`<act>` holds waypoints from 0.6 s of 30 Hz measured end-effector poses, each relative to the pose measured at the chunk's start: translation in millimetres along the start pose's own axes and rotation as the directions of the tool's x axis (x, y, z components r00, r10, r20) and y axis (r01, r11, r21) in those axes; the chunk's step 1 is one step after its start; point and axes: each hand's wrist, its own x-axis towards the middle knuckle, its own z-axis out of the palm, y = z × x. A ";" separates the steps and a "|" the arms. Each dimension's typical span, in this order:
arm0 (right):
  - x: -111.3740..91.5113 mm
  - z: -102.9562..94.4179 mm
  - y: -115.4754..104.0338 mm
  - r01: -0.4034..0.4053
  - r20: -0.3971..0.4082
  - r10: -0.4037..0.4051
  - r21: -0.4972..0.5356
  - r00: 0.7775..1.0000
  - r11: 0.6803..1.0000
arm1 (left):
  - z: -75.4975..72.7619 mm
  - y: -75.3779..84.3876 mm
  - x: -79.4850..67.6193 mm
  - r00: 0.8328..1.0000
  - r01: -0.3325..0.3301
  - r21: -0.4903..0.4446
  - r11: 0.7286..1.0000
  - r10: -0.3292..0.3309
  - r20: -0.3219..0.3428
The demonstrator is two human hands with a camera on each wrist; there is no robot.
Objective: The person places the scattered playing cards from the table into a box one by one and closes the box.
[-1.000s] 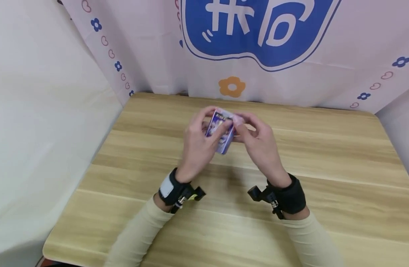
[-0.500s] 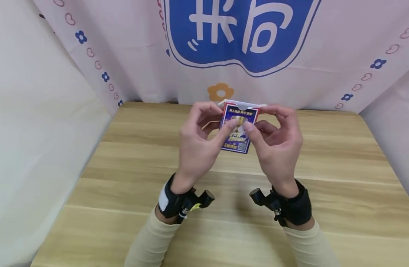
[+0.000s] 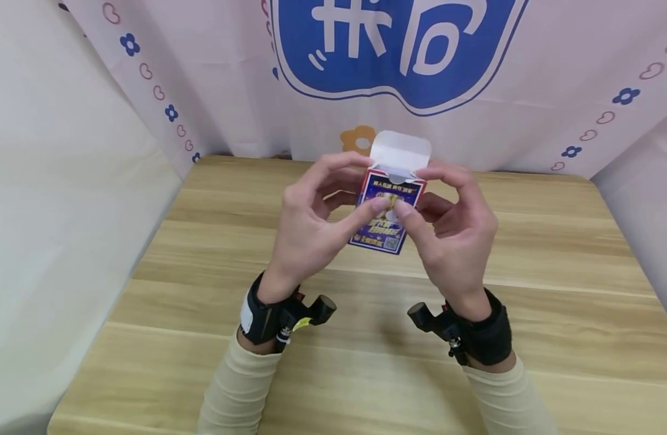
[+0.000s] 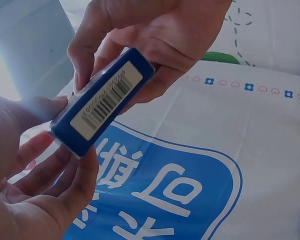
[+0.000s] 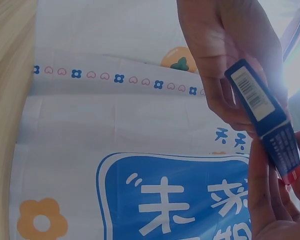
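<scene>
A small blue card box (image 3: 379,237) with a gold trophy, gold lettering and a red upper edge is held up over the table, between both hands. Its white top flap (image 3: 401,148) stands raised, so the top is open; the contents cannot be made out. The left hand (image 3: 314,223) grips the left side, thumb on the front face. From the right, the right hand (image 3: 460,232) grips it likewise, its index finger at the top corner by the flap. Both wrist views show the box's barcode end (image 4: 107,102), and the right wrist view also a printed narrow side (image 5: 282,150).
Below the hands is a wood-grain table (image 3: 333,374). A white printed cloth (image 3: 219,84) with a blue emblem hangs behind its far edge, and a pale sheet (image 3: 67,211) hangs at the left. Each wrist wears a black strap with a small camera.
The box has turned so that its trophy face shows. Its top flap has swung up and back from the top. Both thumbs have come onto the front face.
</scene>
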 end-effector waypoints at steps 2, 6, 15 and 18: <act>-0.1 -0.2 0.3 0.001 0.017 0.000 -0.003 1.000 1.000 | -1.9 -0.1 0.3 1.000 0.013 -0.006 1.000 -0.012 0.020; -0.4 -0.8 3.6 0.018 0.053 -0.019 0.022 0.998 1.000 | -6.3 -0.8 -0.6 0.997 0.050 -0.025 0.998 -0.049 0.051; 2.5 -5.1 4.2 -0.035 0.130 0.034 0.004 0.991 0.999 | -11.9 -1.6 0.2 0.990 0.073 0.025 0.997 -0.075 0.119; 4.6 -8.8 2.1 -0.105 0.089 0.104 0.006 0.991 0.994 | -10.3 -4.5 1.0 0.991 0.057 0.063 0.996 -0.064 0.119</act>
